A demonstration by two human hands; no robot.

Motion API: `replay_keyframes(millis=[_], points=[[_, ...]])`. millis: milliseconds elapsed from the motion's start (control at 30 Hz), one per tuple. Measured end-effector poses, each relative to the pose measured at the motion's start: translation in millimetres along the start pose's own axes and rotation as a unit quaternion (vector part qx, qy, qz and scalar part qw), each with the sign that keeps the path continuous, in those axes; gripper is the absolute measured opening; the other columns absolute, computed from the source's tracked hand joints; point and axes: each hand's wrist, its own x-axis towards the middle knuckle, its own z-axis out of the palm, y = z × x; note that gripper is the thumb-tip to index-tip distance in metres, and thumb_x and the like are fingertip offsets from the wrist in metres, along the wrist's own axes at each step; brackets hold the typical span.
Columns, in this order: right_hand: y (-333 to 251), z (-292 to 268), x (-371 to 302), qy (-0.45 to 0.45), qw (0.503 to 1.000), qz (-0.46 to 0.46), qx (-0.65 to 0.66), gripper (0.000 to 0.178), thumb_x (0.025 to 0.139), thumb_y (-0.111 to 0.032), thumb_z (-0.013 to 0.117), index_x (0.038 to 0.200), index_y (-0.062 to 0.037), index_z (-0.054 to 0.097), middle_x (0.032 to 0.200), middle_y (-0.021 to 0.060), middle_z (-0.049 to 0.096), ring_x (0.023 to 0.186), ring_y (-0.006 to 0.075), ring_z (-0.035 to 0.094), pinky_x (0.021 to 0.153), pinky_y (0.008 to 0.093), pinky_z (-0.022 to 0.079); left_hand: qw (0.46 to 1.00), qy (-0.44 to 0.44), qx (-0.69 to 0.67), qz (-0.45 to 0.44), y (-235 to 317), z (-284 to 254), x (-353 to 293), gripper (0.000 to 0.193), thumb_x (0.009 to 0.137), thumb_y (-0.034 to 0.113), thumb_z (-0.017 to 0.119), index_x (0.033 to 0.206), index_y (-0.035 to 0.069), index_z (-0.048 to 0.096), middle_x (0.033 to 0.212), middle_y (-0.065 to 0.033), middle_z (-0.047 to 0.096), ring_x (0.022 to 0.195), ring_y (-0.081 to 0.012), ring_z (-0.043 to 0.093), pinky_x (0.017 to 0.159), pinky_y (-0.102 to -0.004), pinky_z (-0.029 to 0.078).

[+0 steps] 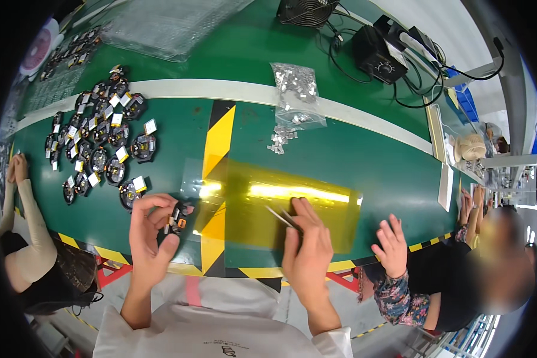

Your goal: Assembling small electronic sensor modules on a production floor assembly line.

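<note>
Near the front edge of the bench, my left hand (149, 241) grips a small round black electronic module (177, 219) with an orange part on it, held between thumb and fingers. My right hand (309, 241) is closed around a pair of metal tweezers (279, 215), whose tips point left. Beneath the tweezers lies a transparent yellow film sheet (253, 230), flat on the green bench and shining with reflected light. Whether the tweezer tips hold anything is too small to tell. Left of my left hand sit many similar black modules (118, 136) with white rectangular pieces attached.
A clear bag of small metal pieces (295, 86) lies beyond the film, with loose metal pieces (280, 140) before it. A black control box (379, 53) with cables and a fan (307, 11) stand at the back. A co-worker's hand (391, 246) rests at the right edge.
</note>
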Motion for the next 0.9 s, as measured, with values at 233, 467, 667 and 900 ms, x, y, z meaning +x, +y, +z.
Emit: replay_keyframes(millis=[233, 467, 667, 900], points=[[-25.4, 3.0, 14.0, -0.027, 0.980, 0.029, 0.197, 0.017, 0.096, -0.001, 0.061, 0.112, -0.0013, 0.057, 0.121, 0.0183, 0.067, 0.099, 0.0256, 0.071, 0.072, 0.0326, 0.054, 0.996, 0.055, -0.013, 0.064, 3.9, -9.4, -3.5, 0.056, 0.087, 0.027, 0.075, 0.126, 0.002, 0.044, 0.125, -0.0152, 0.046, 0.111, -0.0246, 0.057, 0.095, -0.0399, 0.052], [25.2, -29.4, 90.5, -0.090, 0.730, 0.040, 0.676, 0.029, 0.107, -0.014, 0.039, 0.130, -0.0004, 0.049, 0.114, 0.0270, 0.064, 0.079, 0.0280, 0.070, 0.064, 0.0333, 0.056, 0.975, -0.196, -0.102, -0.025, 28.2, 47.5, 63.4, 0.058, 0.082, -0.005, 0.071, 0.131, 0.007, 0.042, 0.128, -0.0085, 0.048, 0.100, -0.0154, 0.061, 0.075, -0.0289, 0.054], [42.3, 13.2, 122.4, 0.053, 0.878, -0.026, 0.474, 0.013, 0.099, 0.003, 0.053, 0.110, -0.0012, 0.049, 0.097, 0.0150, 0.063, 0.079, 0.0180, 0.065, 0.069, 0.0291, 0.053, 0.974, -0.223, -0.023, 0.017, -0.8, 82.3, 107.5, 0.057, 0.081, -0.009, 0.068, 0.130, 0.007, 0.045, 0.127, -0.0095, 0.046, 0.103, -0.0158, 0.058, 0.079, -0.0289, 0.053], [36.2, 22.9, 115.9, -0.052, 0.929, -0.077, 0.358, 0.033, 0.086, 0.009, 0.067, 0.113, 0.0004, 0.050, 0.108, 0.0149, 0.062, 0.080, 0.0123, 0.061, 0.065, 0.0237, 0.052, 0.969, -0.244, -0.023, 0.029, -7.5, 73.3, 112.5, 0.060, 0.080, -0.010, 0.069, 0.132, 0.008, 0.045, 0.132, -0.0108, 0.044, 0.122, -0.0212, 0.050, 0.108, -0.0372, 0.045]])
